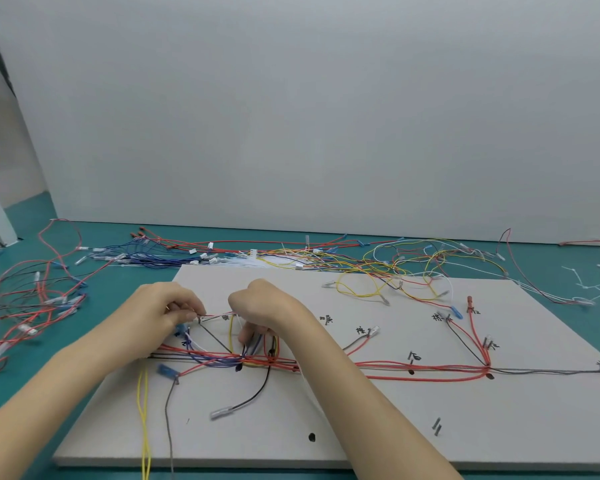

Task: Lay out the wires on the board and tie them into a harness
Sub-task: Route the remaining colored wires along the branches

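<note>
A grey harness board (pixel 361 427) lies on the teal table. A trunk of red, black and purple wires (pixel 378 367) runs left to right across it, with branches fanning up to hand-written marks. My left hand (pixel 163 306) pinches thin red and white wires near the board's left part. My right hand (pixel 260 303) is closed close beside it, fingers curled down onto the bundle of upright wire ends (pixel 257 344). A short stretch of wire (pixel 219 315) spans between both hands. A yellow wire (pixel 142 410) and a black wire with a clear terminal (pixel 222 412) hang toward the front edge.
Loose red, blue, yellow and white wires (pixel 291 252) lie piled along the table behind the board. More red and black wires (pixel 32 306) spread out at the left. White cable ties (pixel 586 284) lie at the far right. A plain wall stands behind.
</note>
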A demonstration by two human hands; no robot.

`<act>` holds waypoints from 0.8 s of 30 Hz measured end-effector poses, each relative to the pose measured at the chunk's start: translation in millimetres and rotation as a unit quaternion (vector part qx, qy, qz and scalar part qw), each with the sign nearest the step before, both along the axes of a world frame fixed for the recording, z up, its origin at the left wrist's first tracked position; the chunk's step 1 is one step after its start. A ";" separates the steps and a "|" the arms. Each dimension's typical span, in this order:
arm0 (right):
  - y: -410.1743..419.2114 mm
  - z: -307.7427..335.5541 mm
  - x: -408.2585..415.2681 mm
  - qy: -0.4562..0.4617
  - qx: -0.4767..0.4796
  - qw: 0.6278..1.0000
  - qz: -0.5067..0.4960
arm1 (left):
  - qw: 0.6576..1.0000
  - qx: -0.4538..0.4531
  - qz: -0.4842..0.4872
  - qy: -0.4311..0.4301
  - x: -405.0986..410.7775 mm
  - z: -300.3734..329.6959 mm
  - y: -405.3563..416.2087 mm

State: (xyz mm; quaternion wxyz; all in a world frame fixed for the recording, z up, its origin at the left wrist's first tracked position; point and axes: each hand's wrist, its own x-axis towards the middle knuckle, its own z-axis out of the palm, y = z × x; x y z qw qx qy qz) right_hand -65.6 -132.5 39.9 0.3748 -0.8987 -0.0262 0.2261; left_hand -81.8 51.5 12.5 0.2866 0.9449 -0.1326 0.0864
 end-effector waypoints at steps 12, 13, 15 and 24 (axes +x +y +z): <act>-0.1 -6.1 -3.7 -0.044 -0.021 0.999 0.006 | 1.000 -0.005 0.001 0.005 9.0 -11.3 3.8; -0.2 -6.1 -4.1 -0.053 -0.026 0.998 0.008 | 1.000 -0.007 0.001 0.006 8.9 -11.5 3.9; -0.8 -6.6 -4.7 -0.072 -0.035 0.997 0.009 | 1.000 -0.009 0.001 0.008 9.2 -12.2 4.1; 0.2 -8.0 -8.5 -0.097 -0.053 0.994 0.018 | 0.999 -0.018 -0.009 0.037 13.8 -17.0 5.4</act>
